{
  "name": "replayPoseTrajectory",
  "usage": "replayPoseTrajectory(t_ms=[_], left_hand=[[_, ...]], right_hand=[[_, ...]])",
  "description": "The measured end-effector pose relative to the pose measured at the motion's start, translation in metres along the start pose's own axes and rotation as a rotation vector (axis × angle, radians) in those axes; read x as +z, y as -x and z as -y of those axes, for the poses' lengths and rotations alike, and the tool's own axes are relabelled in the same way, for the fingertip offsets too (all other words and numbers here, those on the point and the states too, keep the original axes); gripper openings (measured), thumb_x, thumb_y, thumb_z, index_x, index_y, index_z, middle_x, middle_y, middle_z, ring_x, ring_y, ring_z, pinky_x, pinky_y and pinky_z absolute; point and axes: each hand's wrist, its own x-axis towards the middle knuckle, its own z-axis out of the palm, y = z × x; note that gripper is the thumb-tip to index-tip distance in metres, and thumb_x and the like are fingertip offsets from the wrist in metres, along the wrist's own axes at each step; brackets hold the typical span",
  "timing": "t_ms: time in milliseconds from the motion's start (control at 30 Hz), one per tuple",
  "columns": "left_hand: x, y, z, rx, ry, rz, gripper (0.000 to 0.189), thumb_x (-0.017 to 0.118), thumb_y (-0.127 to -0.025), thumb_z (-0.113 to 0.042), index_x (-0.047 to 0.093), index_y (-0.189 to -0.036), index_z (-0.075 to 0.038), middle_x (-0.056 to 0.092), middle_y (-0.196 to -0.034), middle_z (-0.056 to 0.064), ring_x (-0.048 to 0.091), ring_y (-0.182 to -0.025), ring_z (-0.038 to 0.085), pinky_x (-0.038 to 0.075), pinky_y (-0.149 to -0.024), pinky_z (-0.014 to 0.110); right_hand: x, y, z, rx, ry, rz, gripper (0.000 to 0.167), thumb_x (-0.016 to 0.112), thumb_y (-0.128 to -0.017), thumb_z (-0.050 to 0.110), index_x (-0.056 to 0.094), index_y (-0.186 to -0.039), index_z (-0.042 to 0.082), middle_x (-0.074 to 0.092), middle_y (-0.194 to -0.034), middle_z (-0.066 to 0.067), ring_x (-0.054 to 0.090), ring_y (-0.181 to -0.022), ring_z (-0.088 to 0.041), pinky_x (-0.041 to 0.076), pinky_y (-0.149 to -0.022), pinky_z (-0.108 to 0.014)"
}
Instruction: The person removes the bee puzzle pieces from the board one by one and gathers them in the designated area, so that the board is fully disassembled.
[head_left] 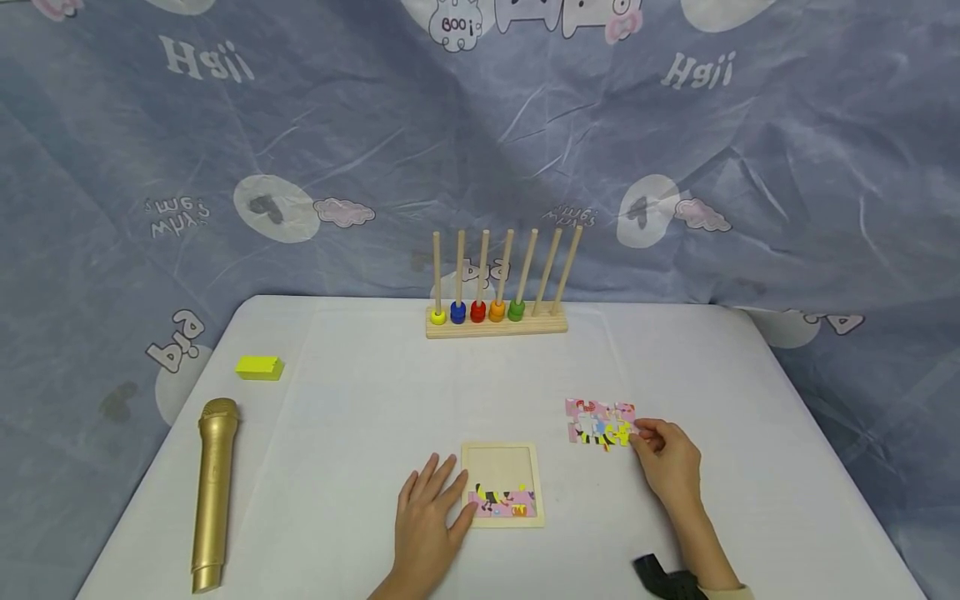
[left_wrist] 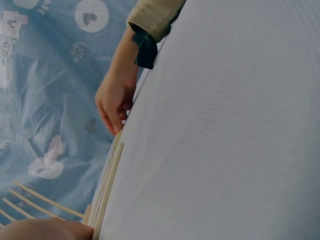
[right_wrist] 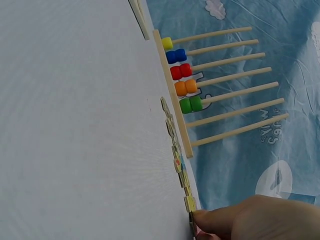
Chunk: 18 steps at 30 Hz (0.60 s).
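A shallow wooden puzzle tray (head_left: 498,454) lies on the table, with joined pink and yellow puzzle pieces (head_left: 504,504) along its near side. My left hand (head_left: 431,521) rests at the tray's left edge, fingers spread and thumb on the near left corner. To the right of the tray lies a cluster of joined puzzle pieces (head_left: 592,422) with a pink border. My right hand (head_left: 670,458) pinches a puzzle piece at the cluster's right edge between thumb and fingers; in the right wrist view the thumb (right_wrist: 212,220) covers most of it.
A wooden peg rack (head_left: 495,327) with coloured beads stands at the table's far edge. On the left lie a yellow block (head_left: 259,367) and a gold microphone (head_left: 215,492). A patterned blue-grey cloth (head_left: 480,150) hangs behind the white table (head_left: 360,392).
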Motion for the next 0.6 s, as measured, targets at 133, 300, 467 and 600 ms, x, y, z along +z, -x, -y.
replayPoseTrajectory(t_ms=[133, 300, 467, 600], left_hand=[[-0.0007, 0.0004, -0.0002, -0.001, -0.001, 0.003, 0.04, 0.08, -0.077, -0.027, 0.074, -0.11, -0.006, 0.064, -0.131, 0.013, 0.053, -0.128, 0.038, 0.037, -0.099, 0.06], [-0.0017, 0.0002, -0.0008, 0.0, 0.004, -0.001, 0.039, 0.08, -0.076, -0.025, 0.074, -0.11, -0.005, 0.064, -0.13, 0.014, 0.054, -0.127, 0.039, 0.038, -0.098, 0.061], [-0.0011, 0.0, -0.0001, -0.004, 0.006, 0.003, 0.039, 0.08, -0.077, -0.026, 0.074, -0.11, -0.006, 0.064, -0.13, 0.014, 0.053, -0.127, 0.038, 0.038, -0.098, 0.061], [-0.0005, -0.0002, 0.0006, 0.0, 0.004, 0.0, 0.04, 0.08, -0.077, -0.027, 0.074, -0.11, -0.006, 0.064, -0.13, 0.013, 0.053, -0.127, 0.038, 0.038, -0.098, 0.061]], right_hand=[[-0.0006, 0.0006, 0.0009, 0.014, 0.006, 0.003, 0.018, 0.078, -0.077, 0.001, 0.073, -0.095, 0.002, 0.063, -0.076, -0.006, 0.045, -0.062, -0.001, 0.035, -0.055, -0.016], [-0.0004, 0.0013, 0.0012, 0.018, 0.009, 0.014, 0.019, 0.078, -0.077, 0.0, 0.073, -0.095, 0.002, 0.064, -0.078, -0.006, 0.046, -0.064, -0.004, 0.036, -0.056, -0.017], [-0.0004, 0.0014, 0.0023, 0.016, 0.006, 0.023, 0.02, 0.078, -0.077, -0.001, 0.073, -0.096, 0.003, 0.065, -0.079, -0.006, 0.048, -0.064, -0.006, 0.036, -0.056, -0.017], [-0.0011, 0.0013, 0.0035, 0.01, 0.009, 0.016, 0.02, 0.078, -0.077, -0.001, 0.073, -0.096, 0.002, 0.064, -0.078, -0.006, 0.047, -0.063, -0.006, 0.036, -0.055, -0.019]])
